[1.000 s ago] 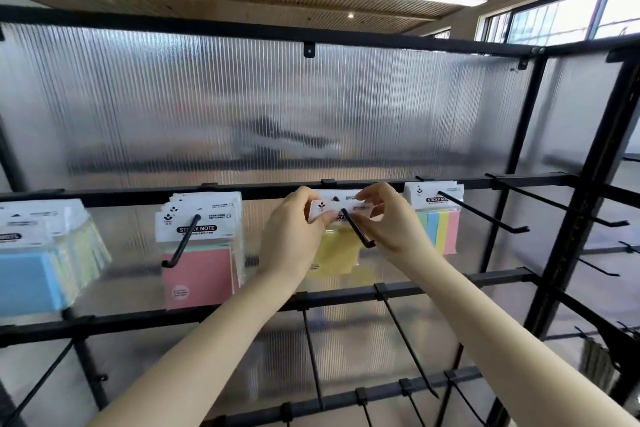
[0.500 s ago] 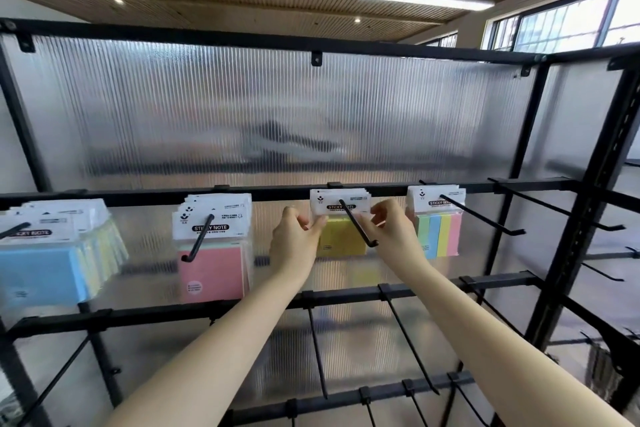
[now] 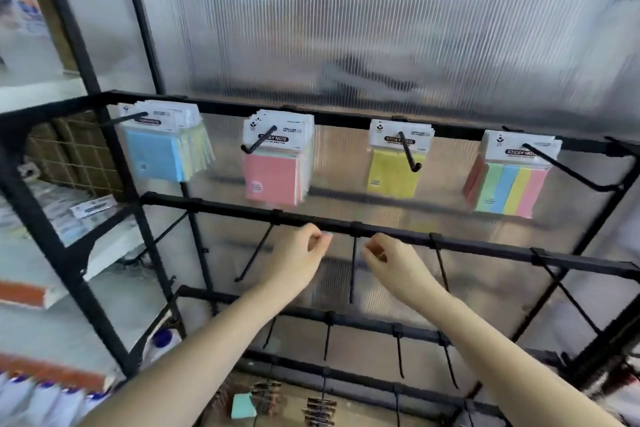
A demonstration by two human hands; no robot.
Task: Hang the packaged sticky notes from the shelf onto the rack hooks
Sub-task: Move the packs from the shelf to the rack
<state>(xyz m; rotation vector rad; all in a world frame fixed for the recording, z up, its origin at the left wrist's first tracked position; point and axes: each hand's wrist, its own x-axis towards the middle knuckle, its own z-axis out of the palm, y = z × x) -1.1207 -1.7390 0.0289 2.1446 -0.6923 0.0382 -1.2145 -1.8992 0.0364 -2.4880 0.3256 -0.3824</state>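
A yellow sticky-note pack (image 3: 394,170) hangs on the third hook (image 3: 408,154) of the rack's top bar, with nothing touching it. Blue packs (image 3: 156,152), pink packs (image 3: 273,177) and a striped multicolour pack (image 3: 509,187) hang on the neighbouring hooks. My left hand (image 3: 298,260) and my right hand (image 3: 391,260) hover below, level with the second black bar (image 3: 485,243). Both have loosely curled fingers and hold nothing.
Bare hooks (image 3: 352,270) stick out from the second and third bars. A long bare hook (image 3: 571,170) juts out at the far right. A side shelf (image 3: 79,215) at left carries more packaged goods. Small items hang low down (image 3: 318,406).
Both hands have let go of the yellow pack and dropped below it to the second bar. The pack stays on its hook. The view has turned down and to the left.
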